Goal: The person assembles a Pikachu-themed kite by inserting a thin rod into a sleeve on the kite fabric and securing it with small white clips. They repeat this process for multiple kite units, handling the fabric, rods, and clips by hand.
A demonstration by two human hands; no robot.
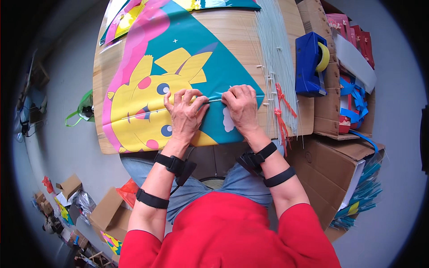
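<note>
A pale wooden table with rounded corners (237, 29) carries a glossy triangular sheet in teal, pink and yellow, printed with a cartoon animal (174, 76), spread before a seated person in a red short-sleeved top (219, 232). A brown cardboard carton (317, 167) stands at 4 o'clock from the sheet's middle. At 2 o'clock, a long bundle of thin, pale translucent rods (273, 40) lies on the tabletop, and a blue tape dispenser with a yellow roll (305, 67) sits past it at 3 o'clock.

The person's left hand (185, 111), at 6 o'clock, and right hand (243, 109), at 4 o'clock, bear down on the sheet side by side with fingers curled, fingertips touching a thin pale line (215, 100) across it; whether they pinch anything there cannot be told. Knotted red strips (280, 107) lie across the rods at 3 o'clock.
</note>
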